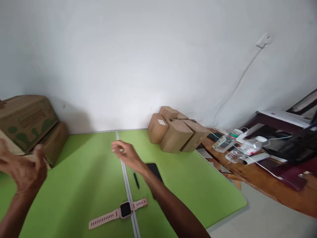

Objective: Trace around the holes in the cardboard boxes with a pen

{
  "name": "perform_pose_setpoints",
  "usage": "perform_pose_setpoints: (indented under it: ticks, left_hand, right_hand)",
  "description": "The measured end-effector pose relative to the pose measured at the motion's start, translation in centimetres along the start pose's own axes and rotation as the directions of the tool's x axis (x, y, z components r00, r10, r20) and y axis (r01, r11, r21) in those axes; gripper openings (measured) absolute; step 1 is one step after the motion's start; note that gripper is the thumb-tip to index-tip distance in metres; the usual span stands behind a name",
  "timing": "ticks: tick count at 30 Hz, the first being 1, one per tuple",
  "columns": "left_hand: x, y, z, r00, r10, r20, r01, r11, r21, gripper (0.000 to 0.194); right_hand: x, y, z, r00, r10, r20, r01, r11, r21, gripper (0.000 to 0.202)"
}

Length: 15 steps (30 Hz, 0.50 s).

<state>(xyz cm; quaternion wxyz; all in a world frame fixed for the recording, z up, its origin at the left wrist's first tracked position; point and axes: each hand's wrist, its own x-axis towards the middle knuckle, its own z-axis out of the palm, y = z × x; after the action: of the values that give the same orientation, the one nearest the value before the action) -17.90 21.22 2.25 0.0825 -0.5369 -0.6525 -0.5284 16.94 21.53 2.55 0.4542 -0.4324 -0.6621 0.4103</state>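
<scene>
My left hand (24,167) is raised at the left, its fingers spread, in front of the cardboard boxes and holding nothing. Over the middle of the green table, my right hand (125,152) has its fingers curled together. A small pale spot shows between them, too small to make out. Below it, a smartwatch (125,210) with a pink strap lies unfastened across the table's seam, face up. A black pen (136,180) is close to my right forearm, which partly covers a flat black object (155,171).
Large cardboard boxes (29,115) are stacked at the left. Several smaller cardboard boxes (177,132) stand at the back of the green table (203,185). On a wooden desk at the right are plastic bottles (247,148), cables and a dark laptop (292,140).
</scene>
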Motion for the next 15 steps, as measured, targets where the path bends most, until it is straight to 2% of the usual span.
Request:
perform_pose_setpoints:
  ticks: [1, 2, 3, 5, 6, 7, 8, 9, 10, 12, 13, 15]
  left_hand:
    - [-1.2, 1.4, 1.9, 0.995, 0.092, -0.03, -0.093, 0.995, -0.024, 0.103]
    - [-2.3, 3.2, 3.9, 0.989, 0.146, -0.011, -0.147, 0.987, -0.061, 0.101]
    - [-3.4, 5.1, 6.1, 0.988, 0.153, 0.022, -0.15, 0.983, -0.11, 0.1]
    - [-5.6, 9.6, 10.3, 0.966, 0.139, 0.218, -0.086, 0.967, -0.24, 0.094]
    - [-6.9, 12.0, 12.3, 0.929, 0.126, 0.347, -0.013, 0.951, -0.309, 0.091]
    - [-8.3, 14.4, 14.1, 0.869, 0.129, 0.478, 0.068, 0.925, -0.373, 0.088]
    - [-9.7, 16.8, 15.9, 0.786, 0.166, 0.595, 0.14, 0.89, -0.434, 0.085]
    - [-11.1, 19.0, 17.5, 0.725, 0.211, 0.656, 0.166, 0.871, -0.463, 0.08]
    - [-12.5, 21.0, 19.2, 0.682, 0.242, 0.69, 0.183, 0.857, -0.481, 0.077]
    - [-14.5, 24.6, 22.6, 0.61, 0.279, 0.741, 0.229, 0.834, -0.502, 0.079]
    - [-15.1, 26.2, 24.3, 0.585, 0.286, 0.759, 0.252, 0.825, -0.506, 0.081]
    - [-15.1, 29.0, 27.7, 0.56, 0.262, 0.786, 0.307, 0.816, -0.49, 0.083]
  right_hand:
    - [-1.4, 0.9, -3.2, 0.993, 0.015, -0.116, -0.017, 1.0, -0.013, 0.042]
    - [-2.9, 1.9, -6.4, 0.97, 0.034, -0.239, -0.04, 0.999, -0.02, 0.043]
    - [-4.3, 3.0, -9.4, 0.93, 0.049, -0.365, -0.064, 0.998, -0.028, 0.046]
    - [-7.2, 5.1, -14.9, 0.813, 0.07, -0.578, -0.115, 0.992, -0.042, 0.05]
    - [-8.8, 6.1, -17.3, 0.744, 0.079, -0.664, -0.143, 0.989, -0.043, 0.05]
    - [-10.2, 7.1, -19.3, 0.678, 0.088, -0.73, -0.17, 0.985, -0.039, 0.05]
    - [-11.6, 7.9, -20.9, 0.622, 0.098, -0.777, -0.193, 0.981, -0.031, 0.051]
    - [-12.8, 8.7, -22.1, 0.581, 0.109, -0.807, -0.211, 0.977, -0.02, 0.052]
    - [-13.7, 9.5, -22.9, 0.56, 0.123, -0.819, -0.224, 0.975, -0.007, 0.054]
    - [-14.5, 10.8, -23.3, 0.578, 0.153, -0.802, -0.232, 0.972, 0.018, 0.056]
    - [-14.3, 11.3, -23.0, 0.61, 0.165, -0.775, -0.229, 0.973, 0.027, 0.056]
    - [-13.0, 12.3, -21.6, 0.688, 0.179, -0.703, -0.214, 0.976, 0.039, 0.058]
